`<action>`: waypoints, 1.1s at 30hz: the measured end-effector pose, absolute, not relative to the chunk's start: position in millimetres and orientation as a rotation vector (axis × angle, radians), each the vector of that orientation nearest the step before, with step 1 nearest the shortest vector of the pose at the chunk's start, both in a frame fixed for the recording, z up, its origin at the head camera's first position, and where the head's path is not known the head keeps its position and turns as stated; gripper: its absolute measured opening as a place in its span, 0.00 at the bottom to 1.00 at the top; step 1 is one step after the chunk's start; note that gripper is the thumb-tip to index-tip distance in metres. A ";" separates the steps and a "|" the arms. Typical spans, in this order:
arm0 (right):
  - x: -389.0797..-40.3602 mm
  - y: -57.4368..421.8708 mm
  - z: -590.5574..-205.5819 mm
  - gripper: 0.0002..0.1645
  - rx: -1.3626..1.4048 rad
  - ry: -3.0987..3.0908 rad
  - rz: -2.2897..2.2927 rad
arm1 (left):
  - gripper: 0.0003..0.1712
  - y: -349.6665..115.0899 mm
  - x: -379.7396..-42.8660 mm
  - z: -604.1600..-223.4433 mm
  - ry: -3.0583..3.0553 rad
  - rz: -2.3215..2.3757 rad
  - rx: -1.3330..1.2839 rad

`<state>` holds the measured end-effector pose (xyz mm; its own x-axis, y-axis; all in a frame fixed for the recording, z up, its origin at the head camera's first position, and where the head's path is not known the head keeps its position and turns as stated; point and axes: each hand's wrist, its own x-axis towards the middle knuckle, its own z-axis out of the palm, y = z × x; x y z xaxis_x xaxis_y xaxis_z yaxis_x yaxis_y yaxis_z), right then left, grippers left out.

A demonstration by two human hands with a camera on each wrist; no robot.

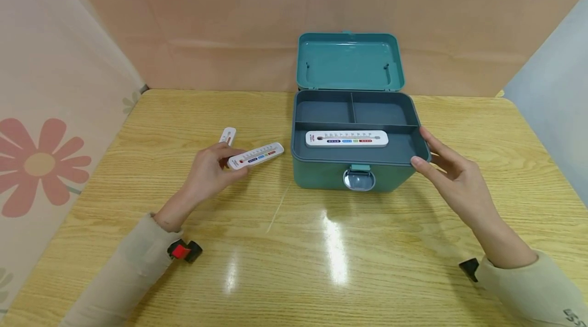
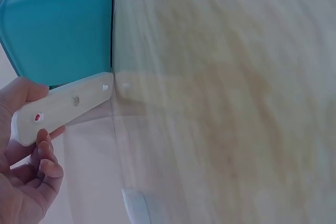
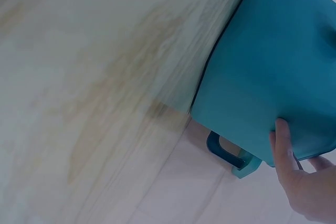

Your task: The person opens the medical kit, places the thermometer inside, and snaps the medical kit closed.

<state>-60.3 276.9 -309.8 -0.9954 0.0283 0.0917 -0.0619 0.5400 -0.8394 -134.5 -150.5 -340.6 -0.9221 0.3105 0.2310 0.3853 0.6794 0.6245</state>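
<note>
My left hand (image 1: 210, 172) pinches a white thermometer (image 1: 255, 155) by its left end, above the table to the left of the box. In the left wrist view the thermometer (image 2: 65, 106) shows its plain back, held between thumb and fingers. A second thermometer (image 1: 228, 135) lies partly hidden behind that hand. The teal storage box (image 1: 321, 175) stands with its lid (image 1: 351, 61) raised. A third thermometer (image 1: 346, 139) rests in the front compartment of its grey tray (image 1: 399, 149). My right hand (image 1: 459, 184) grips the box's right front corner, a finger against its outer wall (image 3: 252, 87).
Two smaller compartments (image 1: 323, 111) form the back of the tray. A latch (image 1: 359, 180) hangs down on the box's front. The wood-patterned table (image 1: 294, 276) meets a cloth backdrop (image 1: 220, 21) behind and a flowered sheet (image 1: 41, 92) at left.
</note>
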 end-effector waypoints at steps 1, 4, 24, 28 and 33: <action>-60.2 277.1 -309.7 0.35 0.026 -2.678 1.457 | 0.16 -150.5 -134.3 -340.0 -2.778 -1.083 -0.579; -60.3 277.5 -309.6 0.35 0.026 -2.683 1.448 | 0.17 -151.0 -134.4 -338.9 -2.771 -1.121 -0.582; -61.1 278.2 -309.4 0.36 0.027 -2.697 1.444 | 0.16 -156.7 -137.1 -337.9 -2.683 -1.370 -0.581; -61.4 278.4 -309.8 0.36 0.037 -2.690 1.448 | 0.17 -157.9 -137.3 -335.8 -2.676 -1.383 -0.571; -61.4 278.3 -310.4 0.35 0.046 -2.682 1.448 | 0.17 -158.6 -138.1 -331.4 -2.666 -1.378 -0.549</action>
